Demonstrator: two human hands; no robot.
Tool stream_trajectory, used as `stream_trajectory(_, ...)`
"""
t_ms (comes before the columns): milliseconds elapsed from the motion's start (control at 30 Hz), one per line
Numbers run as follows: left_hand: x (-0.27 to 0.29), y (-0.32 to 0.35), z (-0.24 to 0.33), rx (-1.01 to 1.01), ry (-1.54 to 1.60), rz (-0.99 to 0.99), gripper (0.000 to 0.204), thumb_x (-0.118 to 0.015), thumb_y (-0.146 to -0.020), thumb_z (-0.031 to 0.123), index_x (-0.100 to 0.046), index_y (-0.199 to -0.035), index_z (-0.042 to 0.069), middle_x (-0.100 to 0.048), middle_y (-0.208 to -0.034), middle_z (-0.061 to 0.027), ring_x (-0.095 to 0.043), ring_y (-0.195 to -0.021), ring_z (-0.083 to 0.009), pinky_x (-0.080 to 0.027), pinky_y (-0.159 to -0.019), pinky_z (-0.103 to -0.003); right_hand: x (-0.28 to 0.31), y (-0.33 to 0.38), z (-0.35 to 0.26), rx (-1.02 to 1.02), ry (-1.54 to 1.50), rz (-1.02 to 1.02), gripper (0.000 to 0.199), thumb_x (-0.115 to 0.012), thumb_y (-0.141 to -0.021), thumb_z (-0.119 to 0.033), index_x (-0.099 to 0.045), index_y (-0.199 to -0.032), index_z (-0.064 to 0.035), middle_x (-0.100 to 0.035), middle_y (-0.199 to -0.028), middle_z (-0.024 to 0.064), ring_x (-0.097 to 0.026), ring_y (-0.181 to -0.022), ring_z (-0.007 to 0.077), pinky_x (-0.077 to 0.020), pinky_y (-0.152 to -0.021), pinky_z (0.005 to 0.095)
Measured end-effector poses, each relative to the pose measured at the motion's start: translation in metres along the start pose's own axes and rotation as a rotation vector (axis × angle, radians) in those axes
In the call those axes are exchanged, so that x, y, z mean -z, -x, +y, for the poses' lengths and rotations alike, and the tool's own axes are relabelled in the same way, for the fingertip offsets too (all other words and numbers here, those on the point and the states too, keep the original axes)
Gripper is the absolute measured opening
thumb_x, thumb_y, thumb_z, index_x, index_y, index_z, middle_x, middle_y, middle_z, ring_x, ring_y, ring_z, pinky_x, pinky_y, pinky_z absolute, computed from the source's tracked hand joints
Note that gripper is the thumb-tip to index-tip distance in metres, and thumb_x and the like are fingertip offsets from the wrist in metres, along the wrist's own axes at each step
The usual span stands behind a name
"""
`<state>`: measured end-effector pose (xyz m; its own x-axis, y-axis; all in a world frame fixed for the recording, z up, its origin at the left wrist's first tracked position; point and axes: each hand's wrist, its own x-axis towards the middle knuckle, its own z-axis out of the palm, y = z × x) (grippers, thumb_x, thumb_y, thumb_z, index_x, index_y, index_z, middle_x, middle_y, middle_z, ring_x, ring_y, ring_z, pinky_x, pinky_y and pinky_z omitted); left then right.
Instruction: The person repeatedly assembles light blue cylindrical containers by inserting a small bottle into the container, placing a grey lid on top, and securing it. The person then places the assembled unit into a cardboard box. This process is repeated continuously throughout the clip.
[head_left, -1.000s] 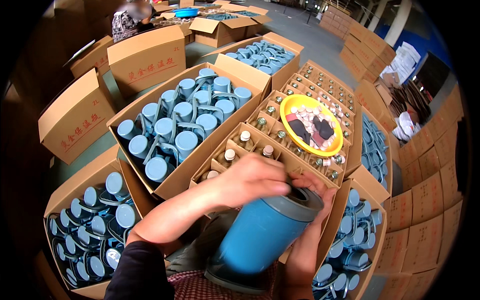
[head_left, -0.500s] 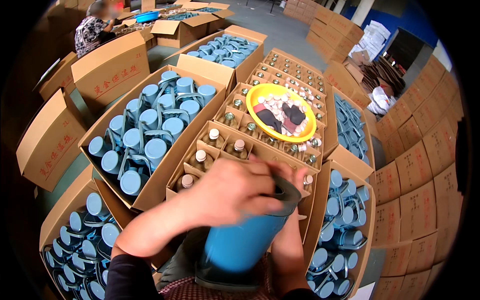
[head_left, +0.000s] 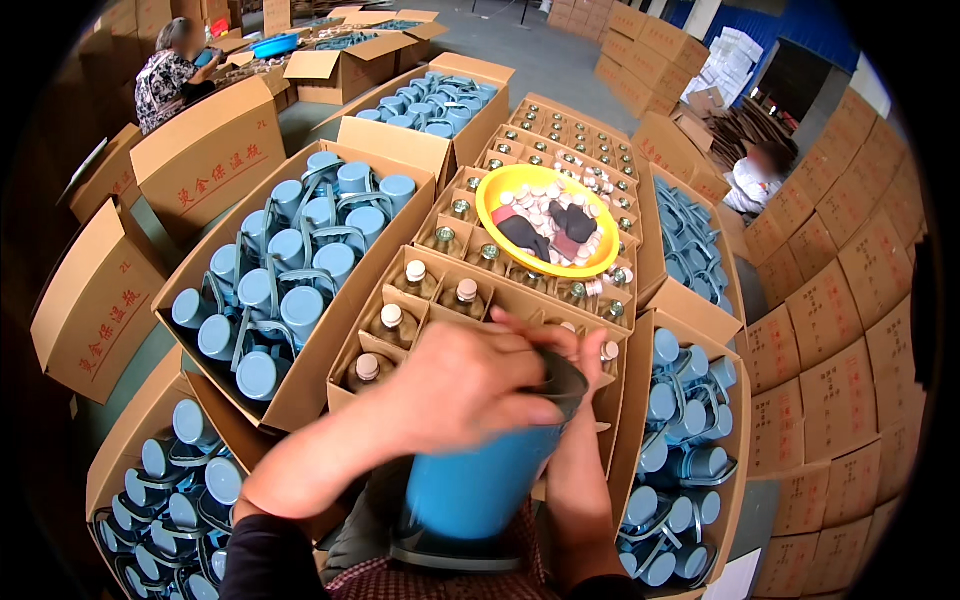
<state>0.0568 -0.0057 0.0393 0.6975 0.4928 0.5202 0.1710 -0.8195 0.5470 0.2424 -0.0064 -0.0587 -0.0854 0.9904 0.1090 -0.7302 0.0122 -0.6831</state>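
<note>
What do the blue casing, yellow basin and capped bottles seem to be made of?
Blue casing: smooth painted metal or plastic, the look leaves it open; the surface has a soft sheen. Yellow basin: probably plastic, judging by its uniform colour and smooth rim. Capped bottles: likely glass, as they look shiny and see-through.

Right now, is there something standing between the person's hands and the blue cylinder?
Nothing visible stands between them and the blue cylinder. The left hand, slightly blurred, is at its dark rim, and the right hand is against its right side. The left hand itself hides part of the rim.
</note>
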Motion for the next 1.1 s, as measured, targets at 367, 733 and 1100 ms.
stream_trajectory(367, -0.043, 0.042, -0.064, 0.146, 0.723, 0.354, 0.036, -0.05, -0.089, 0.026, -0.064, -0.108, -0.001, -0.056, -0.126, -0.0169, -0.05, -0.117, -0.025, -0.036, -0.101, -0.038, 0.007, 0.021, -0.023, 0.402, 0.075, -0.419, 0.075, -0.01, -0.1, -0.043, -0.063, -0.067, -0.0025, -0.064, -0.082, 0.0156, -0.055, -0.101, 0.0351, -0.0328, -0.104, 0.0508)
stream_trajectory(733, -0.13, 0.152, -0.03, 0.879, 0.838, 0.288, 0.037, -0.036, -0.101, 0.03, -0.061, -0.1, 0.004, -0.061, -0.079, -0.0013, -0.05, -0.06, -0.008, -0.042, -0.054, -0.022, 0.063, 0.154, -0.005, 0.112, 0.544, 0.062, 0.062, -0.042, -0.093, -0.054, -0.054, -0.125, -0.0021, -0.051, -0.133, 0.0125, -0.042, -0.127, 0.0253, -0.0298, -0.107, 0.043)
stream_trajectory(1100, -0.185, 0.169, -0.021, 1.236, 1.161, 1.056, 0.024, -0.038, -0.097, 0.019, -0.055, -0.085, 0.007, -0.053, -0.066, -0.0029, -0.044, -0.046, -0.0142, -0.033, -0.04, -0.025, 0.052, 0.331, 0.017, 0.155, 1.607, -0.305, 0.026, -0.082, -0.062, -0.015, -0.064, -0.08, -0.0091, -0.065, -0.087, 0.0063, -0.062, -0.088, 0.0278, -0.0461, -0.082, 0.0393)
